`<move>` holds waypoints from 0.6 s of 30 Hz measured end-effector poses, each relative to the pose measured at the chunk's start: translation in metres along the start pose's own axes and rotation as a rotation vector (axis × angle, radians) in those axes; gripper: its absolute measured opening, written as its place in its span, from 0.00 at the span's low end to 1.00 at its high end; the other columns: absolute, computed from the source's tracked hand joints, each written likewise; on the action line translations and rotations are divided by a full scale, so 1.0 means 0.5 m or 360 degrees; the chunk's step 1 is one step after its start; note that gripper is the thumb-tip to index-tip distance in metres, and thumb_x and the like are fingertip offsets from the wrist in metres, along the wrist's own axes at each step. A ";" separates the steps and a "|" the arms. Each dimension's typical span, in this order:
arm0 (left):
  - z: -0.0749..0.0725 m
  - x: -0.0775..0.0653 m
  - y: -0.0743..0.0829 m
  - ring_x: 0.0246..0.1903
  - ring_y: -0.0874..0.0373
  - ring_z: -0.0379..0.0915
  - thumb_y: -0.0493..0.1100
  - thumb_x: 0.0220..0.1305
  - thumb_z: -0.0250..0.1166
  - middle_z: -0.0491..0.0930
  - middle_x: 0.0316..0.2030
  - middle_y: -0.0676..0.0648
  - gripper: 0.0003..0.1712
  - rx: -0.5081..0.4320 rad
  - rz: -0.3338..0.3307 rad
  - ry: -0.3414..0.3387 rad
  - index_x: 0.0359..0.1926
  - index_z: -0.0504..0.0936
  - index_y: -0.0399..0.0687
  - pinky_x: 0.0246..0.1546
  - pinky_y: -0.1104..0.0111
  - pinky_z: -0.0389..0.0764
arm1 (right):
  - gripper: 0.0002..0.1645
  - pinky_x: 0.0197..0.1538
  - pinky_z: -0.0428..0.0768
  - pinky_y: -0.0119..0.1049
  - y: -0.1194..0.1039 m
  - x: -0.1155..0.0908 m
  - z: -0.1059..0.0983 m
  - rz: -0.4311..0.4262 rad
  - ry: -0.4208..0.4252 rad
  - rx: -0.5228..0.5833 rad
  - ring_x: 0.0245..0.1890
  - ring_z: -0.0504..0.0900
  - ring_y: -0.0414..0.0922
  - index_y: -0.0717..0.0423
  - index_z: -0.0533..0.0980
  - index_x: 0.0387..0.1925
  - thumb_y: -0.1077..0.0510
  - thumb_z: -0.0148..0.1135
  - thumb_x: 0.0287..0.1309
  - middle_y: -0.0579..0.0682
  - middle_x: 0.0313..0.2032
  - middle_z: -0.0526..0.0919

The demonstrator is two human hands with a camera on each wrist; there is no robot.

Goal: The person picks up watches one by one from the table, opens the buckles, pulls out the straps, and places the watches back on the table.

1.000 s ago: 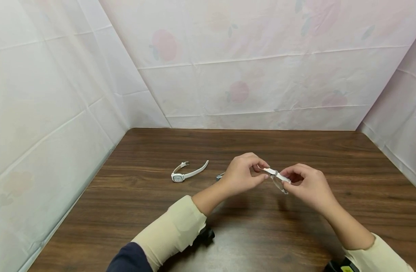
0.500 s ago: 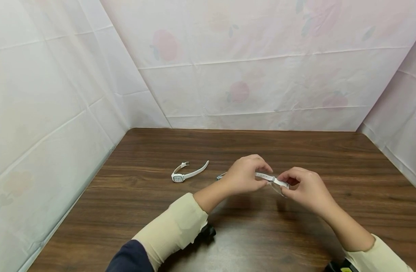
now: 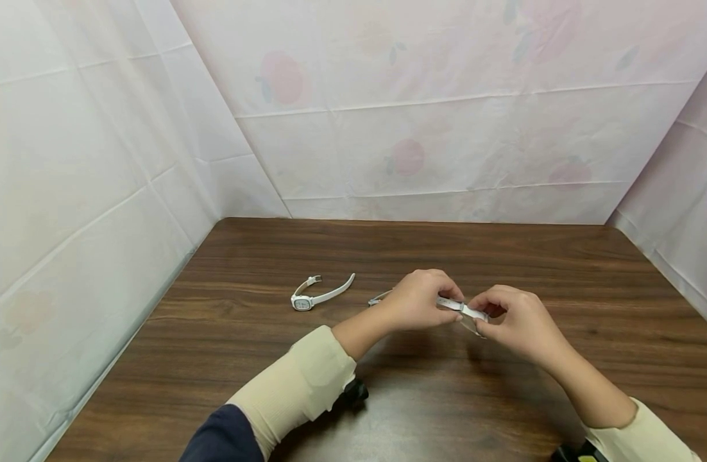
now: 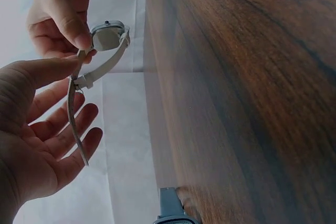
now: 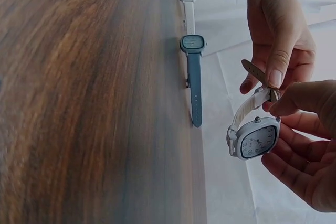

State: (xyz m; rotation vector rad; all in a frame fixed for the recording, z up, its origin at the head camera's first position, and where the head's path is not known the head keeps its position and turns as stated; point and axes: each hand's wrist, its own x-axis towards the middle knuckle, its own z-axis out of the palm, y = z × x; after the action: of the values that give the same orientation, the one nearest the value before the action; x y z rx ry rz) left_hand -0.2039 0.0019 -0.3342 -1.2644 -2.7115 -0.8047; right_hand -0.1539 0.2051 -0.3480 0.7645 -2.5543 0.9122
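Note:
Both hands hold a white wristwatch (image 5: 260,139) above the table, its strap bent into a loop. My left hand (image 3: 421,303) pinches the strap (image 4: 71,103) between thumb and fingers close to the metal buckle (image 3: 462,307); the strap's holed tail runs across its fingers. My right hand (image 3: 518,319) grips the other part of the strap beside the watch case, thumb against fingers. In the right wrist view the dial faces the camera and the two strap ends cross at the buckle, partly hidden by the fingertips.
A second white watch (image 3: 302,303) lies unfastened on the wooden table (image 3: 261,250), left of the hands. Behind my left wrist is a blue-grey watch (image 5: 193,77), mostly hidden in the head view. White patterned cloth (image 3: 353,128) hangs around the table's back and sides.
Both hands have sunk slightly, and the right has shifted a little left. The held strap, with its buckle, has moved slightly lower. The watches on the table stay put.

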 end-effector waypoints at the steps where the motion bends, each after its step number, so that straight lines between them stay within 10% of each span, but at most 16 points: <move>1: 0.000 0.000 0.000 0.33 0.72 0.72 0.45 0.54 0.75 0.81 0.33 0.59 0.09 -0.0020 -0.0002 -0.0004 0.37 0.88 0.51 0.33 0.83 0.70 | 0.17 0.30 0.81 0.33 0.000 0.000 0.001 -0.0003 -0.0002 0.0007 0.28 0.78 0.36 0.53 0.82 0.30 0.74 0.73 0.37 0.40 0.29 0.82; 18: 0.001 -0.004 -0.001 0.25 0.72 0.71 0.38 0.53 0.74 0.82 0.25 0.57 0.05 -0.0341 -0.0059 -0.0003 0.32 0.85 0.46 0.28 0.82 0.73 | 0.18 0.33 0.83 0.37 0.001 -0.001 0.000 -0.0015 -0.0071 0.0088 0.29 0.79 0.35 0.52 0.82 0.30 0.75 0.73 0.38 0.39 0.30 0.82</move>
State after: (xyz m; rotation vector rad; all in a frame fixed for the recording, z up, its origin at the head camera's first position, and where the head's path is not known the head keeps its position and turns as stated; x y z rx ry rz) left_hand -0.2031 0.0005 -0.3357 -1.2536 -2.7175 -1.1247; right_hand -0.1538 0.2055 -0.3486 0.8211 -2.5714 0.9768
